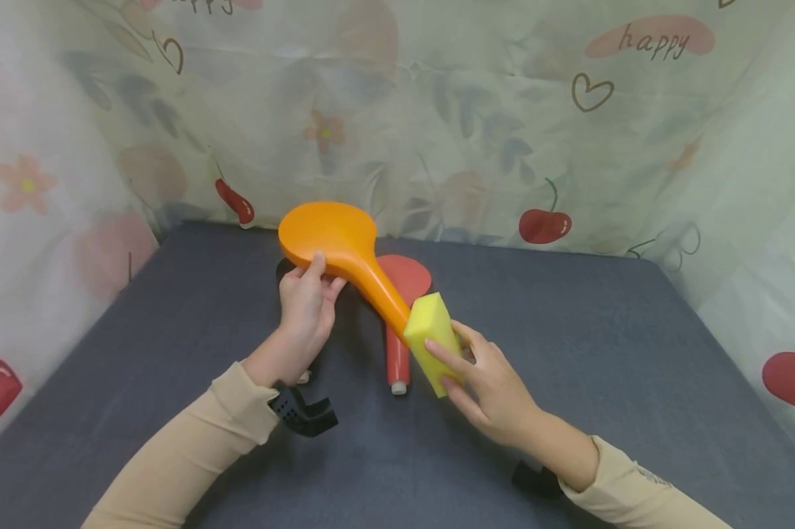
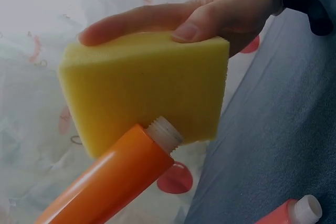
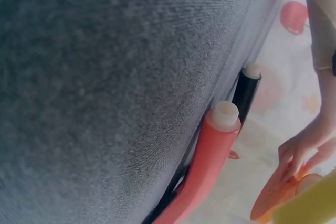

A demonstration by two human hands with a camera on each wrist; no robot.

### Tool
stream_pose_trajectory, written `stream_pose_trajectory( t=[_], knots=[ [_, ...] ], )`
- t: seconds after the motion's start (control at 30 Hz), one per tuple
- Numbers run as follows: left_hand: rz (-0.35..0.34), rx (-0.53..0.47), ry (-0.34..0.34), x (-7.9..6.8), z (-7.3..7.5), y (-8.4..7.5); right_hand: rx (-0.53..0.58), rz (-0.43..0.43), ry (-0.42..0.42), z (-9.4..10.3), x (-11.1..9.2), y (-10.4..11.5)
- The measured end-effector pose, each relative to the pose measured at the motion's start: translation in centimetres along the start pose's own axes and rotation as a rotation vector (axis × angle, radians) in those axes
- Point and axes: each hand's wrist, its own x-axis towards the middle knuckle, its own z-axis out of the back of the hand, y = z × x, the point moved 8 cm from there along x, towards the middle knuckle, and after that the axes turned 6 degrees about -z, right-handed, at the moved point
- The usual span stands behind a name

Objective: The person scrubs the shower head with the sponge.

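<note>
In the head view my left hand (image 1: pixel 308 312) holds an orange handheld shower head (image 1: pixel 328 228) by its round head, thumb on top, above the table. Its handle slants down to the right. My right hand (image 1: pixel 499 393) grips a yellow sponge (image 1: pixel 429 319) at the handle's end. The left wrist view has the sponge (image 2: pixel 147 87) behind the white threaded end (image 2: pixel 165 135) of the orange handle; whether they touch I cannot tell. Right-hand fingers (image 2: pixel 131 24) and thumb lie along the sponge's upper edge.
A red shower head (image 1: pixel 407 278) lies on the dark table (image 1: pixel 589 330) beneath the orange one. A black one (image 3: pixel 245 93), mostly hidden by my left hand in the head view, lies beside it. A patterned curtain (image 1: pixel 457 110) surrounds the table's back and sides.
</note>
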Motion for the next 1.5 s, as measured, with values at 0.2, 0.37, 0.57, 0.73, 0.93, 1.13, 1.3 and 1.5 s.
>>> stream_pose_trajectory(
  t=[0.2, 0.37, 0.57, 0.73, 0.93, 1.13, 1.3, 1.5],
  knots=[
    [-0.009, -0.018, 0.005, -0.1, -0.1, -0.1, 0.067, -0.134, 0.054, -0.3, 0.1, -1.0],
    [-0.022, -0.04, 0.016, -0.3, -0.3, -0.4, 0.349, -0.424, 0.175, -1.7, 0.1, -3.2],
    [-0.04, -0.093, 0.048, -0.4, -1.0, -0.7, 0.833, -0.707, 0.318, -4.2, -0.2, -4.1],
    [-0.089, -0.081, 0.088, -0.5, -1.4, -1.1, 1.127, -0.868, 0.379, -5.1, -0.4, -3.7],
    [-0.141, -0.066, 0.129, -0.8, -1.7, -1.5, 1.256, -0.94, 0.309, -4.7, -0.4, -3.9],
    [-0.206, -0.065, 0.138, -0.7, -2.0, -1.9, 1.332, -0.974, 0.415, -5.6, -1.2, -2.8],
    [-0.242, -0.058, 0.144, -0.6, -2.1, -2.1, 1.402, -1.016, 0.422, -5.8, -1.3, -2.6],
    [-0.262, -0.057, 0.165, -0.9, -2.2, -2.2, 1.452, -1.101, 0.365, -5.7, -1.4, -3.2]
  ],
)
